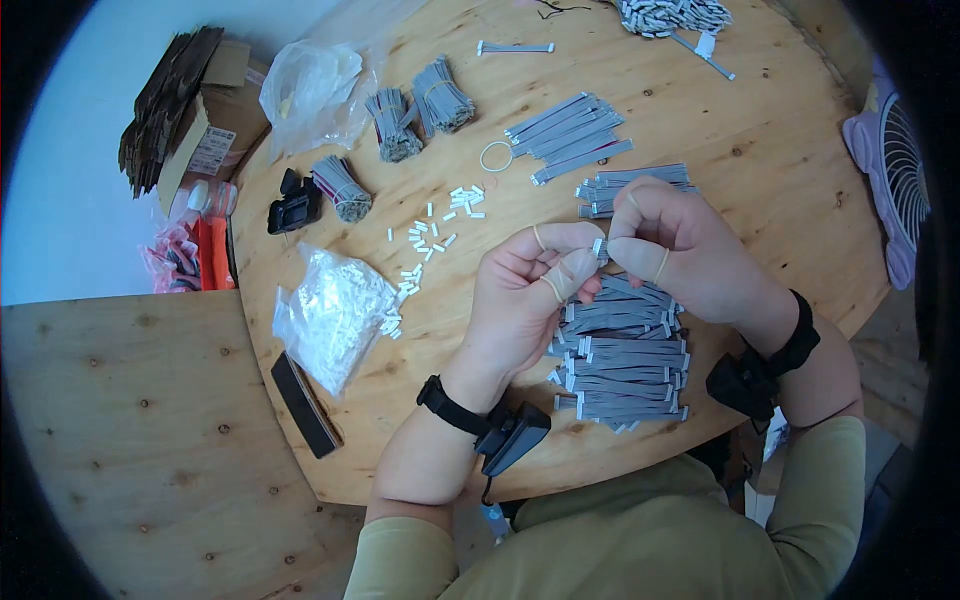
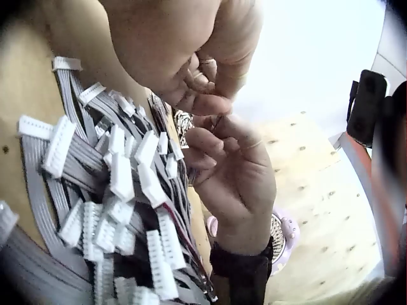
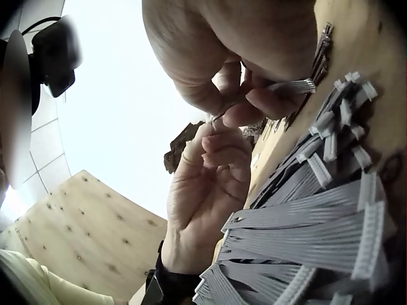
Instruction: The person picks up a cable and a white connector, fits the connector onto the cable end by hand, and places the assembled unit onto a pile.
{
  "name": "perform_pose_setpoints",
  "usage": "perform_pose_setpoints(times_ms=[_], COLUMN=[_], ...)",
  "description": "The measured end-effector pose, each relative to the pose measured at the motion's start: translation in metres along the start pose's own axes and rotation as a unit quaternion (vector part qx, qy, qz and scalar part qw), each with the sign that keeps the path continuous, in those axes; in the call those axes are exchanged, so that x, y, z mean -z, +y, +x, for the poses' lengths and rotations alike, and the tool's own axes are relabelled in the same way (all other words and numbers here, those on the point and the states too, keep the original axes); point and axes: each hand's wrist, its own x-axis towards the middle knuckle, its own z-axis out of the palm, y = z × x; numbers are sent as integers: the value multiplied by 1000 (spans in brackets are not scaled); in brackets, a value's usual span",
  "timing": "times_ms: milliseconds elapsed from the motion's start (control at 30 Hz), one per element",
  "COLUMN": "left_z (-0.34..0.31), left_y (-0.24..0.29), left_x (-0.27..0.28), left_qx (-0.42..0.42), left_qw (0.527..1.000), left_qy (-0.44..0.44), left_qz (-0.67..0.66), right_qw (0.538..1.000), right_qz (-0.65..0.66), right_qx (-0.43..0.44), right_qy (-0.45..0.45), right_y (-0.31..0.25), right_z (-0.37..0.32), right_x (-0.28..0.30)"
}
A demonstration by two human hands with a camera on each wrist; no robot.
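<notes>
Above the near middle of the table, my left hand (image 1: 520, 290) and right hand (image 1: 690, 245) meet fingertip to fingertip. Between them is one end of a short grey ribbon cable, with a small white connector (image 1: 600, 250) showing. My right hand grips the cable (image 3: 294, 88), whose other end sticks out past the fingers in the right wrist view. At the near end, the left thumb and forefinger pinch the connector, mostly hidden by fingertips. Pale bands circle some fingers. Below the hands lies a stack of grey ribbon cables (image 1: 625, 375) with white connectors.
Loose white connector housings (image 1: 425, 240) are scattered left of the hands, beside a clear bag (image 1: 335, 315) full of white pieces. Bundled cables (image 1: 440, 98) and more flat cables (image 1: 570, 130) lie farther back. A black case (image 1: 293, 208) and dark flat bar (image 1: 305, 405) are at left.
</notes>
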Motion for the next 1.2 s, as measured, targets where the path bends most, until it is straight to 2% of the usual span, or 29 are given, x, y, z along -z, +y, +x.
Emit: perform_pose_setpoints(times_ms=[100, 567, 767, 1200], left_z=[0, 0, 0, -1], left_y=[0, 1, 1, 2], left_x=[2, 2, 5, 2], left_qx=[0, -13, -15, -3], left_qw=[999, 1000, 999, 1000], left_qy=[-2, 10, -15, -15], left_qz=[32, 25, 27, 6], right_qw=[1000, 999, 999, 997], right_qz=[-10, 26, 39, 50], right_qx=[-4, -25, 4, -32], right_qy=[-4, -42, -36, -40], right_y=[1, -4, -1, -3], right_z=[1, 2, 3, 2], right_x=[1, 3, 1, 1])
